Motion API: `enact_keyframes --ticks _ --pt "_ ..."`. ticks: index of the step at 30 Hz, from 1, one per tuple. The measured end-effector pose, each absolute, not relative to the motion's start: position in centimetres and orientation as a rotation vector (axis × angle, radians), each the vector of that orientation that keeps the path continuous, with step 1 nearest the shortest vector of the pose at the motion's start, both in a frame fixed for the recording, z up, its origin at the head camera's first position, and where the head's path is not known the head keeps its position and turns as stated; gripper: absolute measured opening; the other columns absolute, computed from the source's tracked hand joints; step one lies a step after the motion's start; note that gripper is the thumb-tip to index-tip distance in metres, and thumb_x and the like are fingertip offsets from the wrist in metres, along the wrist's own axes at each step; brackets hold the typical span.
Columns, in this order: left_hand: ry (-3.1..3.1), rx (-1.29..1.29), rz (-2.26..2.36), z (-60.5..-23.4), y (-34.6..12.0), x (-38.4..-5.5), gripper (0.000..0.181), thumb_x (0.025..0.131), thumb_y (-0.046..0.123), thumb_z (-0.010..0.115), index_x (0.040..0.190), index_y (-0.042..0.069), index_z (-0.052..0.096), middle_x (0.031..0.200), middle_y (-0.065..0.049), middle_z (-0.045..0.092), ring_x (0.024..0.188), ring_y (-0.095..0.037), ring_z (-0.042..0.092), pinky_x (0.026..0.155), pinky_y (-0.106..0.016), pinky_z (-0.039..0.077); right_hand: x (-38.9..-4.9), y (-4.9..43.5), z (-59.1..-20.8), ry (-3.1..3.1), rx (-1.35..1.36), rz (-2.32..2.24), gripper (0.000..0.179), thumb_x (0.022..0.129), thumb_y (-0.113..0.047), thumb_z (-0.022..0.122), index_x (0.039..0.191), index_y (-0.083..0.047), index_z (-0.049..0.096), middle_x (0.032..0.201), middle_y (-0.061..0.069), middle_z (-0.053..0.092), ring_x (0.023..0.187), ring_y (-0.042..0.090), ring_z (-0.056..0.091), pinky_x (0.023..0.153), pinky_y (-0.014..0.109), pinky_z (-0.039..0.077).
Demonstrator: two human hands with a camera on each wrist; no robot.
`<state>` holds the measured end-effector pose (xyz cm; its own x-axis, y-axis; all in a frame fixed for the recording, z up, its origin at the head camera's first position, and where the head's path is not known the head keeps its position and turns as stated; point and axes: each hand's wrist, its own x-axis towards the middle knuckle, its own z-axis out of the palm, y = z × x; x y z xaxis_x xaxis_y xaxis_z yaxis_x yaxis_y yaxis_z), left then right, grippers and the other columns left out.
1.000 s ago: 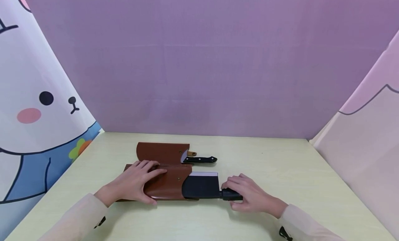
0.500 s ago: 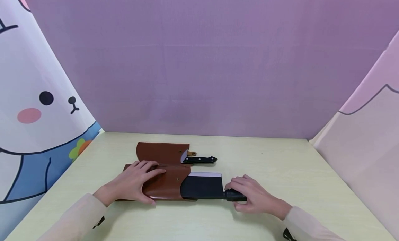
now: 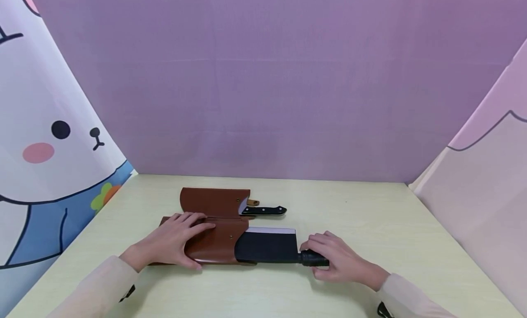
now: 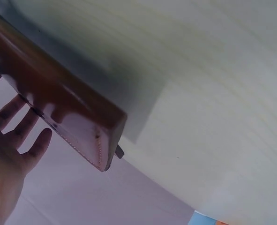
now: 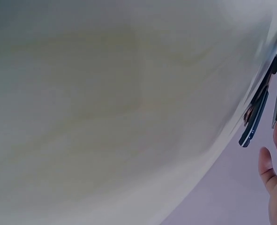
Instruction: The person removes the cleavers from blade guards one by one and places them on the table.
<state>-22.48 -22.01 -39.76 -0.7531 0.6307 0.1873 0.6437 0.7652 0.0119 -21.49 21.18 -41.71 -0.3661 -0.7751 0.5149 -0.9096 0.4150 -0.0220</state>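
Your cleaver (image 3: 267,246) lies part-way in the mouth of the brown sleeve (image 3: 217,241), its black handle (image 3: 314,258) out to the right of that sleeve. Your right hand (image 3: 335,258) is clamped on the handle; your left hand (image 3: 174,240) rests across the sleeve, fingers apart. The step looks like sliding blade against leather, so hold the handle level and in line with the sleeve, and press just enough to stop the leather travelling. Keep your left fingers back from the sleeve's mouth and off the blade's pale strip, likely the cutting edge. Just beyond the sleeve, mind the small knife (image 3: 263,211) in the far pocket (image 3: 212,201). Your left wrist camera shows the sleeve's left end and stitching, largely hidden by your hand in the head view; only the head view shows the blade entering the sleeve.
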Motion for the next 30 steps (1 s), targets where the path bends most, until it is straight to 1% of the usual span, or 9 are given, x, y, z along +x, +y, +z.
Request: enact_keyframes --ticks 11,19,25,30 --pt "-2.828 -0.991 -0.124 -40.1 -22.5 -22.6 0.096 0.056 0.083 0.055 0.135 0.031 0.043 0.135 -0.003 0.042 0.120 -0.024 0.041 0.091 -0.056 0.036 -21.4 21.7 -41.9 -2.264 1.417 0.435 0.045 0.063 -0.024 0.070 0.106 -0.019 0.059 0.090 -0.016 0.056 0.073 -0.003 0.046 0.065 0.014 0.031" --pt "-2.847 -0.987 -0.152 -40.1 -22.7 -22.6 0.095 0.056 0.083 0.056 0.134 0.030 0.045 0.135 -0.003 0.042 0.121 -0.025 0.040 0.091 -0.057 0.036 -21.3 22.1 -41.8 -2.300 1.419 0.442 0.044 0.065 -0.024 0.070 0.107 -0.019 0.058 0.093 -0.014 0.058 0.076 -0.001 0.049 0.066 0.016 0.033" --pt "-2.849 -0.981 -0.159 -40.1 -22.9 -22.7 0.095 0.056 0.082 0.057 0.133 0.029 0.046 0.134 -0.003 0.042 0.121 -0.026 0.040 0.091 -0.057 0.036 -21.3 22.3 -41.8 -2.298 1.417 0.451 0.044 0.063 -0.023 0.070 0.105 -0.019 0.058 0.091 -0.015 0.057 0.073 -0.003 0.046 0.065 0.015 0.032" --pt "-2.848 -0.979 -0.169 -40.2 -23.0 -22.8 0.095 0.055 0.082 0.057 0.133 0.029 0.046 0.134 -0.004 0.043 0.120 -0.026 0.041 0.091 -0.058 0.036 -21.3 22.6 -41.6 -2.309 1.412 0.452 0.044 0.064 -0.023 0.070 0.107 -0.020 0.058 0.091 -0.016 0.056 0.073 -0.003 0.045 0.065 0.016 0.032"
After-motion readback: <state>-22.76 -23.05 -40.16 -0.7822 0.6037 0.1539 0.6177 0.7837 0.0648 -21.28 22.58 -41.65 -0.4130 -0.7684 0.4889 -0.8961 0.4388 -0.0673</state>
